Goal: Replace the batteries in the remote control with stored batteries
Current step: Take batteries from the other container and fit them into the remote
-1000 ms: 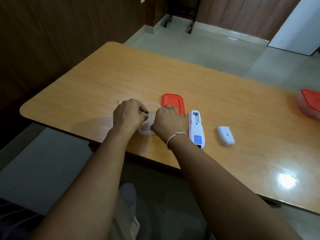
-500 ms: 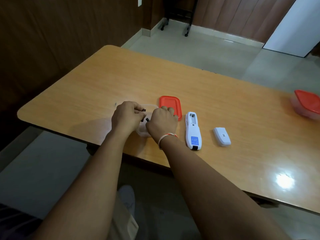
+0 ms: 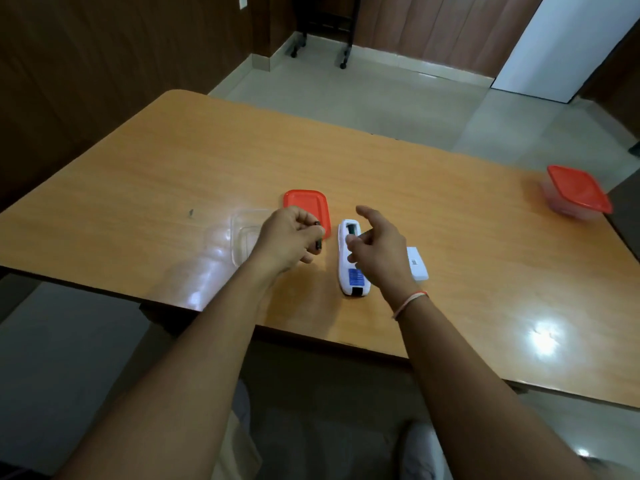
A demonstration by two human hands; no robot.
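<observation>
1. Head view: the wooden counter [image 3: 173,161] fills most of the frame, its near edge running from lower left to lower right, with glare spots toward the near right corner.
2. The person's two forearms reach in over the near edge toward the middle of the counter.
3. A closed container with a red lid [image 3: 575,192] sits by itself close to the right edge, well apart from everything else.
4. A clear open container [image 3: 244,233] stands near the near edge, left of centre, partly behind the left wrist.
5. A loose red lid [image 3: 304,204] lies flat just beyond and to the right of the clear container, further from the near edge.
6. The left hand [image 3: 289,240] hovers over the gap between the clear container and the remote, fingers curled, pinching a small dark battery [image 3: 318,237] between thumb and fingertips.
7. The right hand [image 3: 379,249] hangs over the remote with the fingers loosely spread; a thin dark object near its fingertips may be a second battery, but I cannot tell whether the hand holds it.
8. The white remote control [image 3: 351,271] lies back-side up, lengthwise toward the near edge, with its battery bay open at the far end and a blue label lower down.
9. The white battery cover [image 3: 418,266] rests just to the right of the remote, partly hidden by the right hand.
10. A pale string bracelet [image 3: 410,301] circles the right wrist.
</observation>
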